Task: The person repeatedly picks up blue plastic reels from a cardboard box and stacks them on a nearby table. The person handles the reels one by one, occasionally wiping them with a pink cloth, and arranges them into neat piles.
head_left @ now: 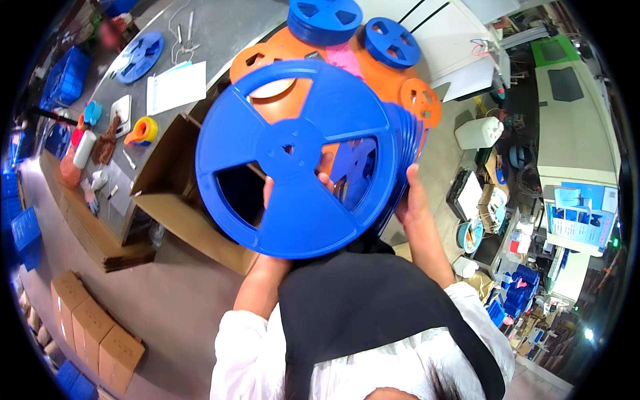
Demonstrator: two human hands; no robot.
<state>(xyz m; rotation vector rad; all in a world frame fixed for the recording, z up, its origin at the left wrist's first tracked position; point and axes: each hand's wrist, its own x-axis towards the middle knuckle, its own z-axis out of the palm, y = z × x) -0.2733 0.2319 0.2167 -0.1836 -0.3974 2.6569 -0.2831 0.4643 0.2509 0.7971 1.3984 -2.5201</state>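
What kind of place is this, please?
Probably a factory or electronics workshop. The person holds a stack of blue plastic reels; more blue and orange reels lie on a grey workbench, with cardboard boxes on the floor and machines on the right.

I see a stack of blue reels [300, 160] held up on edge in mid-scene, tilted, broad face toward me. Each is a flat round plastic disc with three wedge cut-outs around a small hub; more edges fan out behind on the right.
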